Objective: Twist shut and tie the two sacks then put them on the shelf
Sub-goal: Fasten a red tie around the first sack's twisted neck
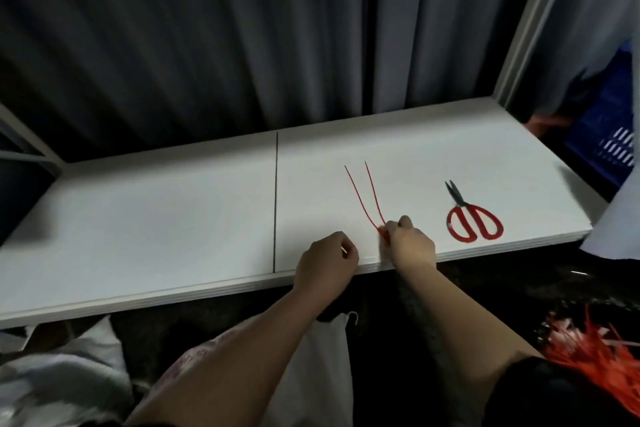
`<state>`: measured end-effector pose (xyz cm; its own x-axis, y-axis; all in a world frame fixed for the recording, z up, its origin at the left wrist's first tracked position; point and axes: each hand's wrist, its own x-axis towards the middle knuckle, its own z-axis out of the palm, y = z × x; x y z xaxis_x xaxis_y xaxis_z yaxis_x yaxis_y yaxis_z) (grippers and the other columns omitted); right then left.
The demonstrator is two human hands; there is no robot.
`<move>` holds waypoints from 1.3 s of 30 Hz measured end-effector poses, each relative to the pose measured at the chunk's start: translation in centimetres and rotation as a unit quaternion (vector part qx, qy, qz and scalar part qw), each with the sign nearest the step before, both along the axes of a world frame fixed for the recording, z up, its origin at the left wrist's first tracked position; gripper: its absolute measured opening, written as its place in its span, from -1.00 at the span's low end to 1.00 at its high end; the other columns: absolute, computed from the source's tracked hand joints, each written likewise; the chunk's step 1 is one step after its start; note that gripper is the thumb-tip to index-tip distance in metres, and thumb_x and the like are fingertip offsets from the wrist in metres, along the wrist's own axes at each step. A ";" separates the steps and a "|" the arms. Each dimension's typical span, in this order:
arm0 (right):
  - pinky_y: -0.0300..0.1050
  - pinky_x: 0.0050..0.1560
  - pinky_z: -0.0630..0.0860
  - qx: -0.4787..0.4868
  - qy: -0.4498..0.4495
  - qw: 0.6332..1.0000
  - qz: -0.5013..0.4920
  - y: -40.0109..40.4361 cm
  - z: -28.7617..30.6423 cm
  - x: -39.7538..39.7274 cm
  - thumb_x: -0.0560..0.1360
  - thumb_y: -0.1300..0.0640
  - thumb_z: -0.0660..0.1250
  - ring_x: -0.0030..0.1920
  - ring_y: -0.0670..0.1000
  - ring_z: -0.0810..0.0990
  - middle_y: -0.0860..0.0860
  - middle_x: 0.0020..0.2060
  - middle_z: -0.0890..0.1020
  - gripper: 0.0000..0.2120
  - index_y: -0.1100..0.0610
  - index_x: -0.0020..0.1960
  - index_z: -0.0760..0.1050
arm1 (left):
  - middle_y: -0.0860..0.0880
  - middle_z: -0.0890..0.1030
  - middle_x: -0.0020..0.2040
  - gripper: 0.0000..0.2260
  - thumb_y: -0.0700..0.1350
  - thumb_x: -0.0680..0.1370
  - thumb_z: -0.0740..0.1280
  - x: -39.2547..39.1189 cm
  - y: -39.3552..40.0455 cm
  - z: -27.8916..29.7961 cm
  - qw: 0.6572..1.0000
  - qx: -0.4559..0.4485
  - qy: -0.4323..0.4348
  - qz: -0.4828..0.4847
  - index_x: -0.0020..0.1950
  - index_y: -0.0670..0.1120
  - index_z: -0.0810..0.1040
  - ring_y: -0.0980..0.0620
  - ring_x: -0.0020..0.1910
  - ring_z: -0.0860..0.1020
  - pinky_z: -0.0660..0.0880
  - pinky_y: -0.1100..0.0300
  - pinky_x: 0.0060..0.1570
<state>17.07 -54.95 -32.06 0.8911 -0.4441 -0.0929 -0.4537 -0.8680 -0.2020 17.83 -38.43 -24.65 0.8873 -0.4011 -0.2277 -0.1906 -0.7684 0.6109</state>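
Two thin red ties [363,194] lie side by side on the white shelf [173,211], their far ends pointing away from me. My right hand [408,243] pinches their near ends at the shelf's front edge. My left hand [327,263] rests curled on the shelf just to the left, fingers closed, with something small and pale at a fingertip. Below the shelf, a white sack [322,357] shows between my forearms, and another white sack [62,374] lies at the lower left.
Red-handled scissors [472,215] lie on the shelf to the right of my hand. A bundle of red ties [595,354] sits at the lower right. A grey curtain [242,28] hangs behind the shelf, with a blue crate [609,135] at the far right.
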 end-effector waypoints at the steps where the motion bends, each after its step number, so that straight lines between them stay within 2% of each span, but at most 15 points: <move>1: -0.08 -0.18 0.43 -0.003 0.001 1.000 -0.002 0.0 -0.5 0.2 0.60 0.12 0.15 0.02 0.14 0.58 0.10 0.13 0.45 -0.73 0.12 0.28 0.39 | 0.03 0.67 -0.14 -0.86 -0.02 0.54 0.20 0.1 0.0 -0.1 1.000 -0.001 -0.001 -0.003 -0.05 -0.01 0.53 0.00 -0.14 0.64 0.57 0.00 -0.01; 7: -0.10 -0.18 0.41 -0.008 -0.008 1.000 -0.020 0.1 -1.4 1.1 0.56 0.21 0.17 0.03 0.14 0.58 0.09 0.10 0.50 -0.75 0.13 0.22 0.43 | 0.03 0.67 -0.14 -0.85 -0.02 0.54 0.20 0.3 0.5 -0.1 1.000 0.009 -0.009 -0.008 -0.06 -0.01 0.54 0.00 -0.14 0.64 0.57 0.01 -0.02; 11: -0.11 -0.28 0.31 0.001 -0.093 0.995 -0.037 0.4 -0.5 1.1 0.59 0.06 0.15 -0.09 0.22 0.61 0.15 -0.03 0.58 -0.76 0.21 0.08 0.47 | 0.03 0.67 -0.14 -0.85 -0.01 0.53 0.19 0.3 1.1 0.7 1.000 0.009 -0.006 0.003 -0.06 0.01 0.54 0.00 -0.12 0.64 0.57 0.01 -0.01; 14: -0.10 -0.28 0.32 0.029 -0.094 0.995 0.006 1.0 2.4 1.2 0.60 -0.01 0.15 -0.09 0.20 0.62 0.13 -0.09 0.64 -0.75 0.17 0.05 0.44 | 0.04 0.67 -0.15 -0.85 0.00 0.50 0.19 0.0 1.4 2.6 1.000 0.003 -0.004 0.014 -0.10 0.02 0.53 -0.02 -0.12 0.64 0.57 0.02 -0.02; 17: -0.07 -0.22 0.37 0.063 -0.080 0.993 0.066 3.0 7.0 1.0 0.59 0.05 0.14 -0.08 0.21 0.60 0.13 -0.08 0.64 -0.82 0.15 0.06 0.40 | 0.04 0.68 -0.14 -0.86 0.02 0.48 0.19 -0.7 2.0 6.1 1.000 -0.005 -0.018 0.018 -0.17 0.01 0.50 -0.04 -0.11 0.64 0.57 0.04 -0.02; 21: -0.04 -0.18 0.46 0.105 -0.059 0.982 0.148 7.9 13.6 -0.7 0.51 0.24 0.10 -0.16 0.18 0.62 0.12 -0.12 0.63 -0.87 0.11 -0.01 0.38 | 0.00 0.68 -0.14 -0.82 -0.01 0.49 0.18 -3.0 5.0 12.5 0.997 -0.018 -0.079 0.012 -0.11 -0.02 0.54 -0.07 -0.12 0.63 0.58 0.06 -0.08; 25: -0.12 -0.19 0.50 0.118 -0.071 0.965 0.222 14.1 18.9 -3.6 0.56 0.19 0.11 -0.29 0.05 0.67 0.01 -0.18 0.67 -0.86 0.11 -0.03 0.45 | 0.06 0.66 -0.20 -0.85 0.00 0.50 0.20 -6.5 11.6 17.9 0.988 -0.020 -0.152 0.024 -0.14 0.01 0.54 -0.01 -0.16 0.64 0.56 0.05 -0.06; 27: -0.13 -0.21 0.48 0.167 -0.081 0.955 0.230 17.6 20.7 -5.6 0.60 0.15 0.09 -0.30 0.06 0.68 -0.03 -0.24 0.63 -0.84 0.09 -0.07 0.44 | 0.09 0.65 -0.20 -0.89 -0.01 0.50 0.23 -8.5 15.6 19.6 0.982 -0.039 -0.181 0.048 -0.15 0.04 0.54 0.01 -0.16 0.62 0.55 0.06 -0.05; 29: -0.06 -0.20 0.53 0.258 -0.093 0.940 0.203 20.9 21.6 -7.5 0.60 0.14 0.10 -0.33 0.09 0.66 -0.03 -0.30 0.59 -0.83 0.05 -0.14 0.39 | 0.10 0.62 -0.15 -0.93 -0.04 0.51 0.26 -10.2 19.2 20.4 0.971 -0.073 -0.213 0.081 -0.08 0.05 0.54 0.03 -0.10 0.59 0.53 0.08 -0.02; 31: 0.00 -0.16 0.55 0.344 -0.095 0.919 0.168 24.1 21.4 -9.4 0.59 0.12 0.11 -0.31 0.13 0.63 0.02 -0.30 0.59 -0.82 0.04 -0.19 0.34 | 0.03 0.59 0.02 -0.82 -0.04 0.51 0.29 -11.8 22.8 20.3 0.956 -0.100 -0.251 0.117 0.09 0.00 0.53 0.02 0.05 0.55 0.48 0.07 0.09; 34: 0.02 -0.04 0.50 0.394 -0.089 0.901 0.157 28.1 20.2 -11.6 0.59 0.08 0.12 -0.11 0.16 0.61 0.09 -0.14 0.63 -0.82 0.04 -0.19 0.32 | -0.10 0.42 0.30 -0.52 0.02 0.49 0.34 -13.9 27.5 18.3 0.941 -0.083 -0.262 0.199 0.36 -0.09 0.36 -0.08 0.33 0.37 0.32 -0.01 0.32; 36: -0.01 0.00 0.44 0.406 -0.086 0.898 0.149 30.0 19.4 -12.8 0.60 0.09 0.13 -0.05 0.14 0.55 0.10 -0.12 0.59 -0.84 0.09 -0.15 0.32 | -0.15 0.30 0.40 -0.35 0.04 0.46 0.40 -15.2 30.4 16.2 0.938 -0.074 -0.220 0.257 0.45 -0.14 0.23 -0.11 0.43 0.25 0.20 0.04 0.39; 39: -0.12 -0.13 0.28 0.439 -0.098 0.884 0.127 31.8 18.4 -14.3 0.61 0.14 0.15 -0.14 0.02 0.40 -0.03 -0.30 0.40 -0.79 0.10 -0.20 0.26 | -0.20 0.20 0.48 -0.08 0.17 0.35 0.48 -16.6 33.8 12.6 0.943 -0.069 -0.097 0.311 0.52 -0.17 0.09 -0.13 0.49 0.17 0.16 0.03 0.45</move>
